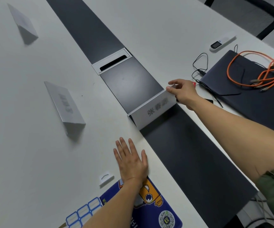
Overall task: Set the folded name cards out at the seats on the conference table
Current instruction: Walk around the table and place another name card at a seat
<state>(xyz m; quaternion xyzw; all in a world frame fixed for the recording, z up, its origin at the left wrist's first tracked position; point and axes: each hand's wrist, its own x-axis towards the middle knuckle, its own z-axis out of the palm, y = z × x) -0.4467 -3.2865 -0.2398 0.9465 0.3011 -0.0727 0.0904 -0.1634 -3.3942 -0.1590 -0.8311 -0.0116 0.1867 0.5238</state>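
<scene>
A: Card first. Where is it?

B: The name card [154, 111] is in your right hand [183, 92], tent-folded, printed face toward you, sitting across the dark centre strip [190, 162] of the table [34, 162]. I can't tell if its bottom edge touches down.

A: Your grip?

B: Your thumb and fingertips pinch the card's far right corner. The other fingers are curled behind it.

A: Left hand?

B: Your left hand [131, 160] lies flat on the white top just beside the strip, palm down, fingers straight and slightly spread, holding nothing. Your wrist rests over a blue mouse pad [149, 204].

A: Other cards?

B: Two stand on the left: a near card [65, 106] and a far card [23, 23], well apart.

A: Containers?

B: A cable hatch [111, 60] is set in the strip beyond the card, white frame, dark slot. Its contents are too dark to see. A dark folder [248, 99] lies to the right with its flap down and its inside hidden. An orange cable [254, 69] is coiled on top of it, not in it.

A: The rest, quick.

B: A black cord [198, 63] loops beside the folder, with a white remote [223, 41] past it. There's a chair [248, 15] at the far edge. A blue label sheet [83, 213] and a small white clip [106, 178] are near your left forearm.
</scene>
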